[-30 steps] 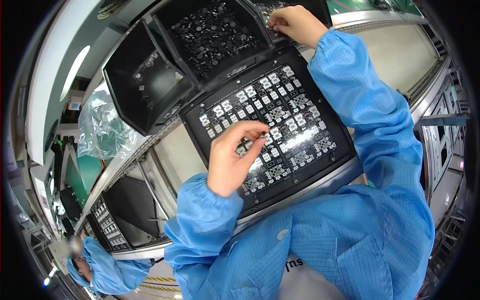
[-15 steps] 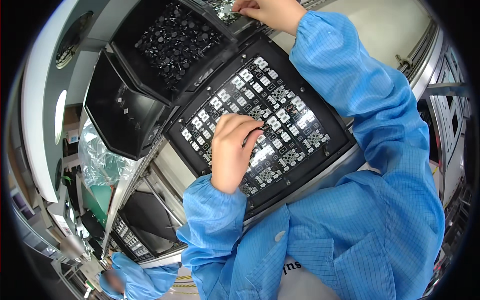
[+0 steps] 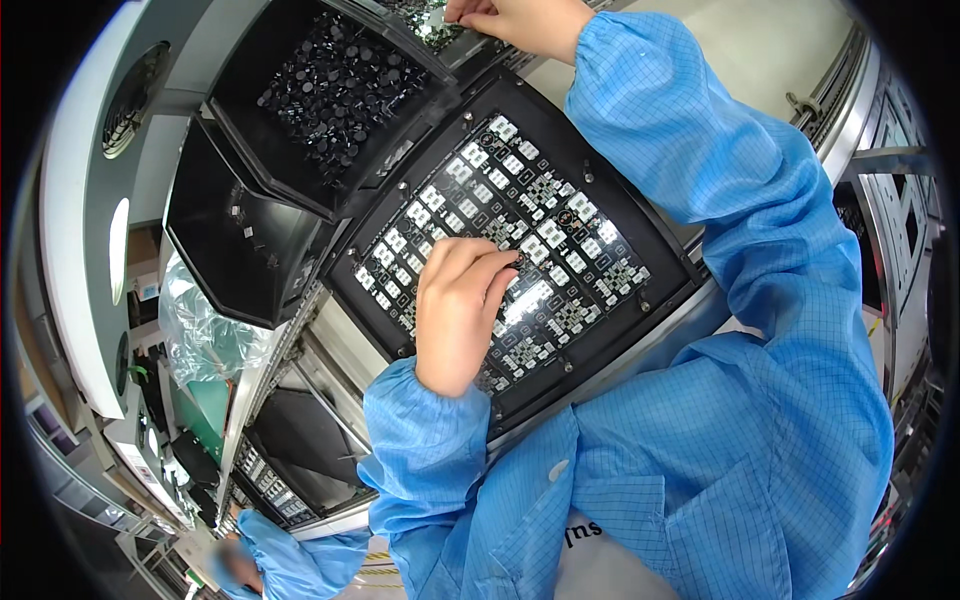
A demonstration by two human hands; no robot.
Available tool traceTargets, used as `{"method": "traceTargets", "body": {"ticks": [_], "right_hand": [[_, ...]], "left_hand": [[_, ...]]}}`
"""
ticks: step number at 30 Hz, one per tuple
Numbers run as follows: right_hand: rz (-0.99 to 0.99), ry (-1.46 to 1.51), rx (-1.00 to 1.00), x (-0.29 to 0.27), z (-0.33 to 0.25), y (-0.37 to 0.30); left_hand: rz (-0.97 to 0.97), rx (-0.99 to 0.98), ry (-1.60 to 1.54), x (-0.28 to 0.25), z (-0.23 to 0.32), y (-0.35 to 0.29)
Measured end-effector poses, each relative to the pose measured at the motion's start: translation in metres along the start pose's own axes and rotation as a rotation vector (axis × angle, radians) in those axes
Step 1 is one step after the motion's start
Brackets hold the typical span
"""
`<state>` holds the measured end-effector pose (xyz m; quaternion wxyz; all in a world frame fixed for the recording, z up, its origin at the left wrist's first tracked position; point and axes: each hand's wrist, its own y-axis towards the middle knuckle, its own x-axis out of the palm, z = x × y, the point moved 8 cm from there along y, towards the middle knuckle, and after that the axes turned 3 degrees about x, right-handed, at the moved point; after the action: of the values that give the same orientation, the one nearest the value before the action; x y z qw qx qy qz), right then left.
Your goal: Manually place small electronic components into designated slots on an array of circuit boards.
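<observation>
A printed circuit board panel (image 3: 545, 232) with rows of white and black components sits in a black carrier frame (image 3: 640, 205) in front of me. Over the panel's middle is my left hand (image 3: 460, 310), its thumb and forefinger pinched close to the board. A tiny dark thing seems to be between those fingertips; I cannot make out what it is. Reaching to the top edge of the view, my right hand (image 3: 525, 22) has its fingers pinched at a bin of small shiny parts (image 3: 432, 22). Whatever those fingertips hold is too small to tell.
A black bin of round black components (image 3: 340, 95) stands beyond the carrier on the left. Next to it is another black bin (image 3: 235, 225) with a few small pieces. Clear plastic wrap (image 3: 205, 320) lies at left. A co-worker in blue (image 3: 300, 550) is at the lower left, beside another board panel (image 3: 270, 485).
The whole view has shifted slightly, moving carrier and bins a little to the left. Both hands keep about the same places and their pinched shape.
</observation>
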<state>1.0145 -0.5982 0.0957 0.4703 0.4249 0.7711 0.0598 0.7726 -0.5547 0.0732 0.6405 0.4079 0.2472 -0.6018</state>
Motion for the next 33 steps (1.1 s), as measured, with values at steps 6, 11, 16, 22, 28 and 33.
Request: {"method": "traceTargets", "body": {"ticks": [6,11,16,22,28,33], "right_hand": [[-0.017,0.013,0.004,-0.007,-0.008,-0.001],[-0.017,0.001,-0.006,-0.008,-0.007,-0.002],[-0.017,0.013,0.001,-0.008,0.001,-0.002],[-0.019,0.008,0.000,-0.008,0.000,0.000],[-0.031,0.005,0.011,-0.008,0.002,-0.001],[-0.040,0.039,0.050,-0.012,0.005,-0.003]], "left_hand": [[-0.004,0.002,0.017,0.001,0.000,0.001],[-0.014,0.045,0.045,0.002,0.004,0.001],[-0.048,0.071,0.083,0.005,0.009,0.003],[-0.049,0.077,0.148,0.001,0.012,0.005],[-0.068,0.057,0.162,0.004,0.012,0.005],[-0.125,0.089,0.193,0.012,0.014,0.005]]}}
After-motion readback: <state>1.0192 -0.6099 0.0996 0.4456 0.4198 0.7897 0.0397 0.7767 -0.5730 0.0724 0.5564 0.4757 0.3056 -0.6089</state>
